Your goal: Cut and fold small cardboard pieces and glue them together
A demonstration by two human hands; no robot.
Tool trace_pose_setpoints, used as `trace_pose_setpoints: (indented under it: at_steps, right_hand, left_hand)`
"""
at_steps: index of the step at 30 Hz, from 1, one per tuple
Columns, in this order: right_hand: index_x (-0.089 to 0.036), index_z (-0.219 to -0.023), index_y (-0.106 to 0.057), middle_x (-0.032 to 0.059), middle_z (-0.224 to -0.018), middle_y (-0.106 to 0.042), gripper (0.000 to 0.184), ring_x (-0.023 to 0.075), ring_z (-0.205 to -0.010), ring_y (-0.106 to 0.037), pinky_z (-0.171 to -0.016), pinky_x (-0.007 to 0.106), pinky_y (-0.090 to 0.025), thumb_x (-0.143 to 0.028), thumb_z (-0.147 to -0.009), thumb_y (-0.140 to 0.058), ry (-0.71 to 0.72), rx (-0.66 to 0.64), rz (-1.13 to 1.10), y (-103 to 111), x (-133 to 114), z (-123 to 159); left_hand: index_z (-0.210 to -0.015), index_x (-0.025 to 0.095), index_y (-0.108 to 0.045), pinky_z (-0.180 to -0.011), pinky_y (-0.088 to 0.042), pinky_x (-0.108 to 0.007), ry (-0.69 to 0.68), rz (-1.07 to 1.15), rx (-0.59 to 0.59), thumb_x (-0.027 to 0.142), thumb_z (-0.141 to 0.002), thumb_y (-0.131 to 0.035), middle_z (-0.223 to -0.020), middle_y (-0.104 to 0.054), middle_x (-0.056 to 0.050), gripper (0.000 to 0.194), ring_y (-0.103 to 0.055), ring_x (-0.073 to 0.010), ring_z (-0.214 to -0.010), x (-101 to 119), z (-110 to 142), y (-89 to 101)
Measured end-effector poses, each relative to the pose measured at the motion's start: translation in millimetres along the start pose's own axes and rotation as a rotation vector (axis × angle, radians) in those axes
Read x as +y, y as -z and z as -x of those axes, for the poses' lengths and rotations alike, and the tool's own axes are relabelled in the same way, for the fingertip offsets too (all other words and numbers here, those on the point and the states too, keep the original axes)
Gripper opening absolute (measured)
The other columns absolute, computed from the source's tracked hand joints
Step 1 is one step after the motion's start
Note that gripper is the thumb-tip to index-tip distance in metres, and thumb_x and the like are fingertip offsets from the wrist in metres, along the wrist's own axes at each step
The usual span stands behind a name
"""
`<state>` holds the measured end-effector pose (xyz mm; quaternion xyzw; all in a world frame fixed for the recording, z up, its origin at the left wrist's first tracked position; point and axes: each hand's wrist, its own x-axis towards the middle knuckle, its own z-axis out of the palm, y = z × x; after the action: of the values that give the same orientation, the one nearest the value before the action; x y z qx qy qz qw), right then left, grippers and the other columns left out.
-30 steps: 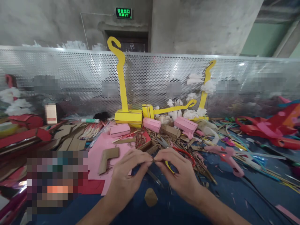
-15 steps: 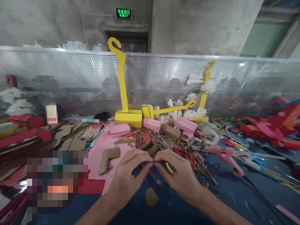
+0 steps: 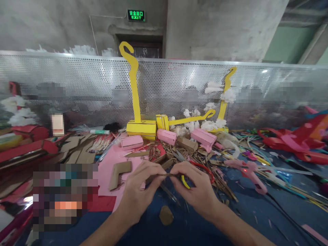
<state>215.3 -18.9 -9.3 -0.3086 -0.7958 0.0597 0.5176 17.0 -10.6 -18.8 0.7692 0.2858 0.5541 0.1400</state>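
My left hand (image 3: 139, 191) and my right hand (image 3: 196, 189) meet over the blue table top, both pinching a thin brown cardboard strip (image 3: 167, 175) that runs level between their fingertips. Red-handled scissors (image 3: 198, 166) lie just behind my right hand, and a yellow curved piece (image 3: 185, 182) shows under its fingers. An L-shaped cardboard piece (image 3: 119, 172) rests on pink paper (image 3: 109, 167) left of my left hand. A small round cardboard scrap (image 3: 166, 215) lies on the table between my wrists.
Yellow cardboard hook models (image 3: 137, 99) stand against a perforated metal screen (image 3: 77, 85). Pink boxes (image 3: 131, 141), cardboard offcuts (image 3: 184, 150), a pink glue gun (image 3: 249, 171) and red ribbon (image 3: 294, 141) crowd the table. Red card stacks (image 3: 25, 147) lie left.
The two hands have drawn slightly apart, so more of the brown strip shows between the fingertips. Nothing else on the table moved.
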Motion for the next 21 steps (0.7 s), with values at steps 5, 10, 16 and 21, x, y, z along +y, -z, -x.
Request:
trace_pose_setpoints:
  at_steps: [5,10,16,21]
  right_hand:
    - [-0.023,-0.096,-0.058,0.0031,-0.087,-0.064,0.014,0.0159,-0.078,-0.062,-0.071,0.026,-0.053,-0.010,-0.092,-0.056,0.021,-0.058,0.037,1.9,5.0,0.9]
    - [-0.022,-0.097,-0.056,0.0042,-0.089,-0.062,0.013,0.0171,-0.081,-0.060,-0.073,0.028,-0.052,-0.010,-0.096,-0.051,0.049,-0.142,0.037,1.8,6.1,2.4]
    - [-0.022,-0.096,-0.055,0.0040,-0.088,-0.061,0.014,0.0172,-0.080,-0.059,-0.072,0.028,-0.050,-0.009,-0.096,-0.049,0.059,-0.161,0.016,-0.4,1.9,3.2]
    - [-0.023,-0.099,-0.056,0.0028,-0.089,-0.062,0.009,0.0162,-0.080,-0.060,-0.073,0.027,-0.049,-0.015,-0.096,-0.055,-0.034,-0.133,0.003,-4.1,0.9,3.0]
  left_hand:
    - [-0.096,0.022,-0.068,-0.084,-0.052,-0.032,-0.002,-0.064,-0.060,0.015,-0.092,-0.063,-0.094,-0.072,-0.005,0.010,-0.065,-0.0191,-0.092,-1.3,-1.5,-0.9]
    - [-0.097,0.022,-0.066,-0.084,-0.049,-0.032,-0.084,-0.190,-0.136,0.015,-0.093,-0.063,-0.093,-0.072,-0.003,0.008,-0.064,-0.0185,-0.091,1.5,-4.0,2.0]
    - [-0.098,0.022,-0.062,-0.082,-0.045,-0.032,-0.109,-0.248,-0.205,0.013,-0.096,-0.057,-0.094,-0.070,-0.002,0.010,-0.062,-0.0179,-0.089,1.7,-2.6,3.8]
    - [-0.094,0.022,-0.062,-0.083,-0.044,-0.029,-0.052,-0.208,-0.125,0.012,-0.095,-0.058,-0.092,-0.069,0.000,0.011,-0.062,-0.0156,-0.086,7.1,-3.0,3.9]
